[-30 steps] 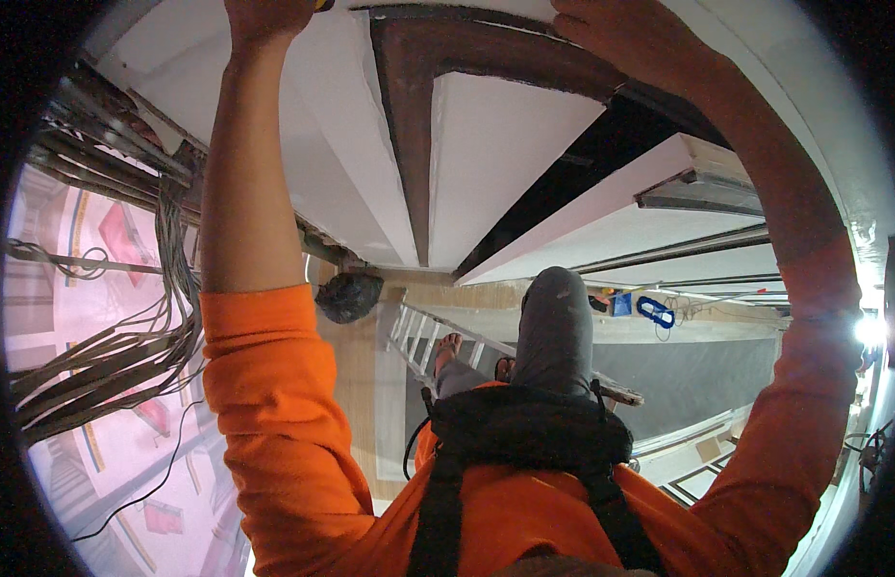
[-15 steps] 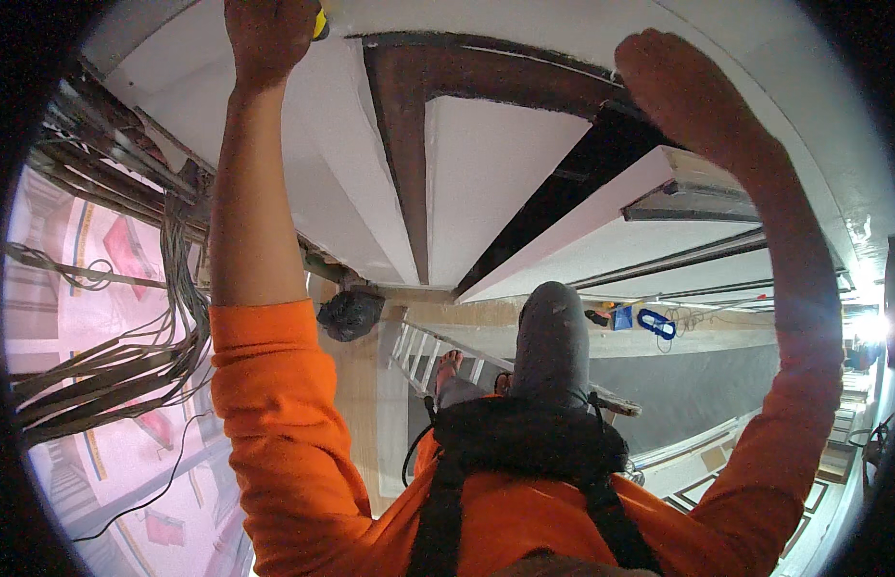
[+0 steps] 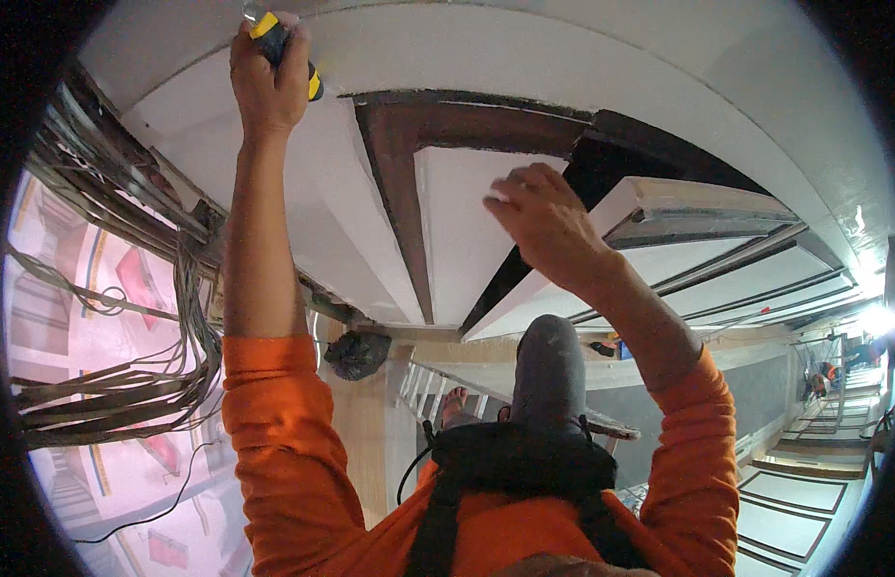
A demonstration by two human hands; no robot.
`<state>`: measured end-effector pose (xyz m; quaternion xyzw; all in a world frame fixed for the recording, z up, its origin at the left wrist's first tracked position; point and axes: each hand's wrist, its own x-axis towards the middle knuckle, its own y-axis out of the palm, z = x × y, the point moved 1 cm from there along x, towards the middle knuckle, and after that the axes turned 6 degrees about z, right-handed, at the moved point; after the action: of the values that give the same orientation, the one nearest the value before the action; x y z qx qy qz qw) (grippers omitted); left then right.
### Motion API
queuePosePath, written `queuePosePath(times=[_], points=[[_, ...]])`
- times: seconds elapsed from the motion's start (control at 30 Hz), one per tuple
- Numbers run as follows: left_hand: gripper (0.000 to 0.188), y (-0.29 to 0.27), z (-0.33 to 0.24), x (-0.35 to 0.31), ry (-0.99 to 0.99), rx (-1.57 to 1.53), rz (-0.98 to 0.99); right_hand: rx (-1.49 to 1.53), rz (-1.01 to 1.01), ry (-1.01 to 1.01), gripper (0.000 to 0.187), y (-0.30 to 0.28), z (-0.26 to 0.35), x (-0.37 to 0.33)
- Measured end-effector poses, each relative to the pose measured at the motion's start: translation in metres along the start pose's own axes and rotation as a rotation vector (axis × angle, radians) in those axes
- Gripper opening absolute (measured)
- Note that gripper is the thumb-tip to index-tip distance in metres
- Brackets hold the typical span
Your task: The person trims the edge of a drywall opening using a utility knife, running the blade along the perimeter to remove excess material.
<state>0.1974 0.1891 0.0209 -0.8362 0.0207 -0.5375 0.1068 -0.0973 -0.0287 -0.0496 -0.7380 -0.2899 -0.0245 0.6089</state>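
At the far left, my left hand (image 3: 271,82) is wrapped round a yellow-and-black handled tool (image 3: 267,29). The tool's metal end sticks out beyond the fingers, close to the pale upper surface; its exact kind cannot be made out. My right hand (image 3: 553,226), slightly blurred, hovers before a white panel (image 3: 476,192) with its fingers loosely apart and nothing visible in them. A brown frame strip (image 3: 399,183) runs along that panel's left and top sides. Behind the right hand lies a black strip (image 3: 611,159), beside a projecting white-edged piece (image 3: 697,197).
Thick bundles of cables (image 3: 173,375) hang on the left. A ladder (image 3: 438,389) stands below me, near my bare foot (image 3: 454,399). A black bag (image 3: 358,355) lies on the floor. At the far right are a bright lamp (image 3: 880,320) and distant figures (image 3: 830,371).
My right hand has come away from the upper right edge, down and leftward to the middle. The view has shifted upward, and the tool in my left hand now shows more fully.
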Motion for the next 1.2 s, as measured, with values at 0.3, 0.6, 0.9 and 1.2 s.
queuePosePath(times=[0.3,0.6,0.9,1.2], points=[[0.021,-0.001,-0.002,0.000,0.022,-0.020,-0.008,-0.072,-0.298,0.621,0.037,-0.002,-0.042,0.032],[0.023,-0.002,0.003,-0.001,0.065,0.097,0.028,0.173,-0.324,0.228,0.028,0.034,-0.012,0.057],[0.020,-0.007,0.009,0.001,0.179,0.161,-0.015,0.433,0.101,0.283,0.021,0.025,0.024,0.057],[0.012,0.000,-0.006,0.000,-0.025,-0.242,0.026,0.121,-0.406,0.251,0.036,0.016,-0.022,0.071]])
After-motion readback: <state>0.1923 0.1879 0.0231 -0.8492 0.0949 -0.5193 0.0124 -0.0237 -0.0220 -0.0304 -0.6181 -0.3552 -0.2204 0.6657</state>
